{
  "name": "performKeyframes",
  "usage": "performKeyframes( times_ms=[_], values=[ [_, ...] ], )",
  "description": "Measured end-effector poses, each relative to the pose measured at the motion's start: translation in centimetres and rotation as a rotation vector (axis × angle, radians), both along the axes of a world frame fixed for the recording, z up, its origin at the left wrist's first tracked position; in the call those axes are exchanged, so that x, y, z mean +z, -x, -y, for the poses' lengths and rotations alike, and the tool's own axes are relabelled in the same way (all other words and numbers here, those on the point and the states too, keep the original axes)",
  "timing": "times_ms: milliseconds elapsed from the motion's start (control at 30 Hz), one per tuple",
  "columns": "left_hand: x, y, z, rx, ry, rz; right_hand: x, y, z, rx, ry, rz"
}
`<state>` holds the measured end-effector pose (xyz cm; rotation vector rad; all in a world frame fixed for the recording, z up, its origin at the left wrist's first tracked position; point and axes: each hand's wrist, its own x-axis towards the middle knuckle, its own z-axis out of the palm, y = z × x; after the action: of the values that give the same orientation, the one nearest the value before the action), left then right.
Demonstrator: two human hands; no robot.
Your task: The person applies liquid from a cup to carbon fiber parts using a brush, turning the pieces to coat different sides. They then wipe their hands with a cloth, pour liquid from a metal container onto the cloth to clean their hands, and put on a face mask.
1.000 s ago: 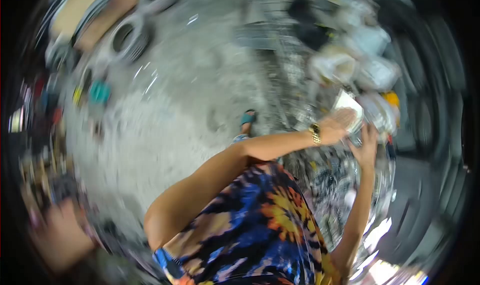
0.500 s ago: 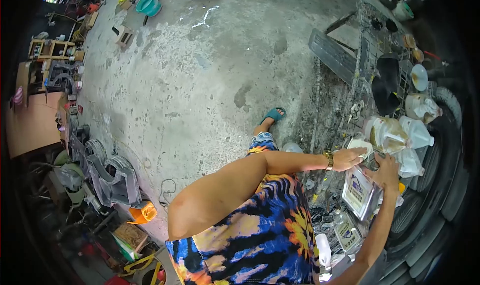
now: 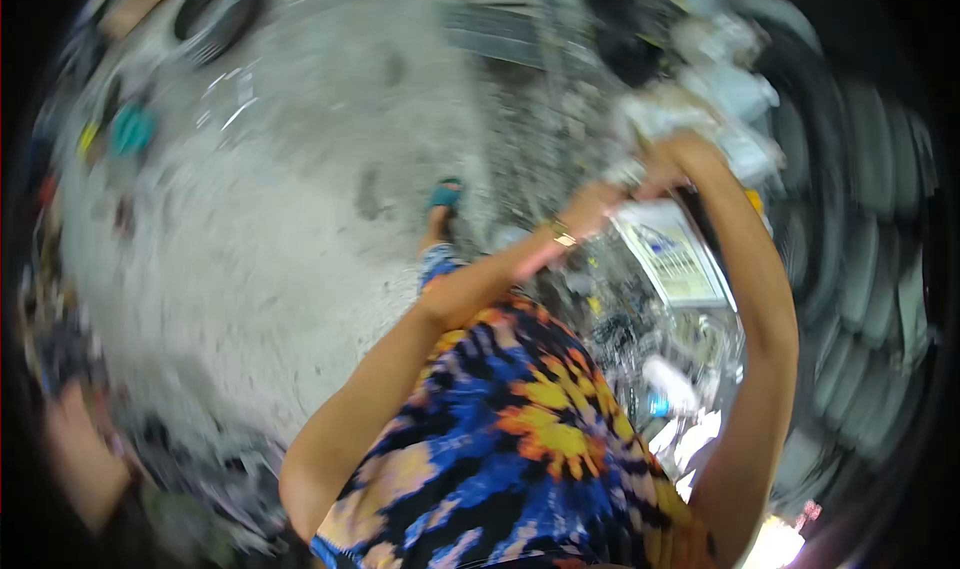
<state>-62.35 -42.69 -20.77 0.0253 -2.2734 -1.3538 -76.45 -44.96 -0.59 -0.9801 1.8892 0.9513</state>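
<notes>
My left hand, with a gold watch on its wrist, is beside a small pale object; motion smears its fingers. My right hand bends down close to it, at the top end of a rectangular metal can with a white printed label. Its fingers are blurred and partly hidden, so what it grips is unclear. Just beyond the hands are a cloudy plastic jug with brownish contents and a clear plastic container.
Dark tires line the right side. A white bottle and clear plastic items lie below the can. A dark board is at the top, a tire and teal bucket at upper left.
The whole view has swung, so the floor, can and hands appear farther left and higher. My left hand no longer lies spread over the round pale lid; both hands are now close together by the can's top.
</notes>
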Motion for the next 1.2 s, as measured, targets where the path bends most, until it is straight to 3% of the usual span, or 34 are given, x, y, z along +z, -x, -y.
performKeyframes(
  times_ms=[33,67,100,133,333,433,500,567,633,700,767,833,900,1033,1200],
  values=[
    [-1.1,0.7,-0.3,0.04,0.023,-0.041,0.3,0.3,-0.2,0.039,0.027,0.029],
    [-1.3,1.2,-0.2,-0.017,-0.208,-0.077,-0.6,1.1,-0.6,-0.034,-0.024,0.02],
    [0.3,1.0,-0.2,-0.156,-0.693,0.11,-1.5,2.0,-1.4,-0.091,-0.013,0.075],
    [2.0,0.9,-0.2,-0.154,-1.206,0.275,-0.4,1.5,-1.4,-0.099,-0.014,0.039],
    [4.5,1.4,0.1,-0.245,-1.097,0.208,1.9,0.2,-1.6,-0.003,0.047,-0.05],
    [2.4,2.5,-0.2,-0.317,-1.169,0.237,1.5,0.2,-2.0,-0.068,0.047,-0.113],
    [1.3,2.7,-0.8,-0.319,-1.142,0.232,0.9,0.5,-2.5,-0.065,0.058,-0.096],
    [0.5,3.2,-1.9,-0.199,-0.979,0.17,-1.1,1.9,-3.9,0.103,0.126,-0.1],
    [-1.9,4.3,-3.2,-0.115,-0.878,0.226,-0.7,1.9,-6.1,0.006,0.343,-0.197],
    [3.8,3.1,-1.4,-0.244,-0.792,0.549,0.9,1.9,-8.3,0.073,0.426,-0.109],
    [4.1,3.5,-2.2,-0.135,-0.641,0.209,2.5,1.0,-10.3,0.022,0.497,-0.105],
    [6.4,3.8,-1.7,-0.007,-0.355,0.06,2.5,0.8,-13.7,0.047,0.734,-0.209],
    [8.0,4.5,-1.5,-0.023,-0.132,0.003,0.1,1.4,-18.1,0.12,0.952,-0.3],
    [8.4,6.0,-3.2,-0.127,0.237,-0.075,-2.6,-0.8,-23.1,-0.117,1.18,-0.383],
    [6.7,7.5,-5.9,-0.302,0.321,-0.089,-7.1,-2.5,-28.6,-0.306,1.244,-0.436]
  ],
)
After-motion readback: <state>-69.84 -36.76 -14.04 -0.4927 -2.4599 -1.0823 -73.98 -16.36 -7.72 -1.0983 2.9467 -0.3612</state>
